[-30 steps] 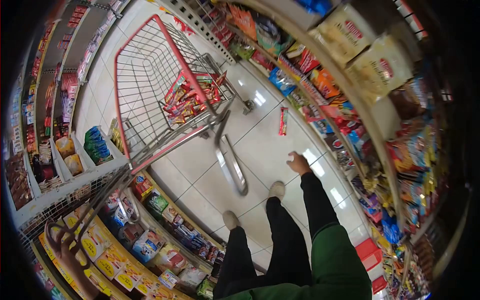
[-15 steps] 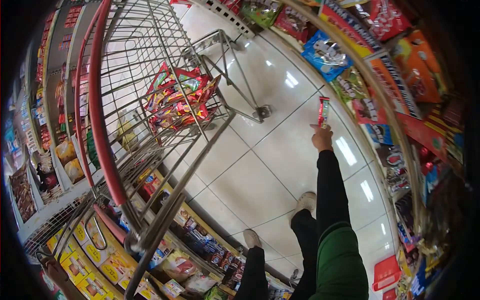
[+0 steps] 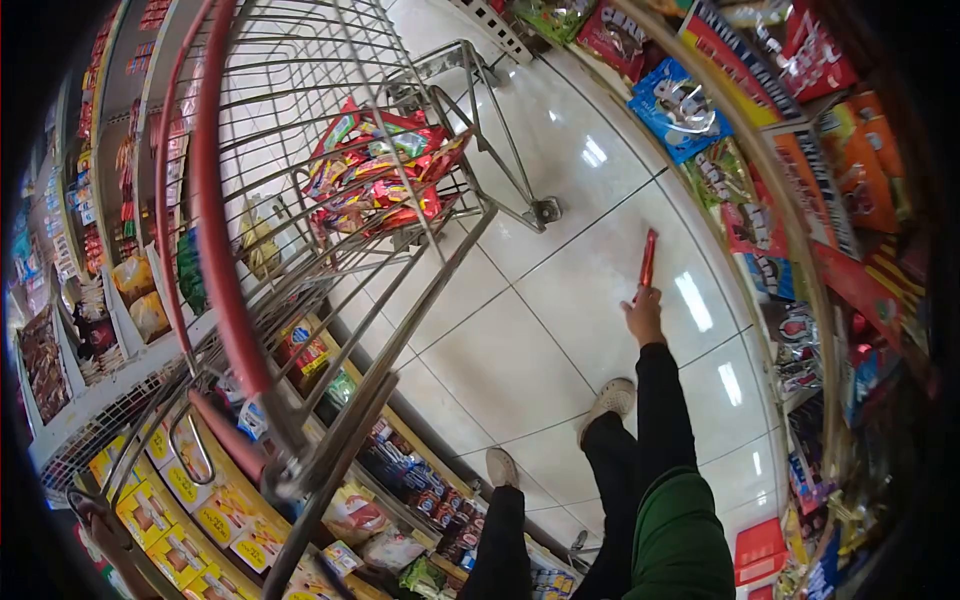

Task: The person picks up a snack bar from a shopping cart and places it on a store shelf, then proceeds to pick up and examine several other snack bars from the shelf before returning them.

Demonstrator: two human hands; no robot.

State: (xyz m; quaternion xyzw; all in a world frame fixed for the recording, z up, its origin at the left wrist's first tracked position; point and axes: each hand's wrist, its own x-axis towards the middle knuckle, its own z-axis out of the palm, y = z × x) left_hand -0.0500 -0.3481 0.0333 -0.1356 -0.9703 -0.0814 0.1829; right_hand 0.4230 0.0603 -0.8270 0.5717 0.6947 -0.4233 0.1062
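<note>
My right hand [image 3: 645, 317] is closed around the lower end of a slim red wrapped snack bar [image 3: 648, 258], held upright above the tiled floor. The bar now shows its narrow red side. A shopping cart [image 3: 205, 170] with a red handle stands to the left. In its wire basket lies a heap of red, yellow and green snack packets [image 3: 385, 170]. At the dim lower left edge, my left hand [image 3: 98, 515] appears closed on the cart's metal frame; its fingers are only partly visible.
Shelves of bagged sweets [image 3: 680, 108] curve along the right. Lower left shelves hold yellow boxes [image 3: 165, 535] and packaged snacks [image 3: 430, 490]. A red plastic container [image 3: 760, 550] sits at bottom right. My shoes [image 3: 612, 400] stand on the tiles below the cart.
My right hand has dropped slightly and turned the bar, so its green-and-red face no longer shows. The cart, floor and shelves have shifted slightly right in view.
</note>
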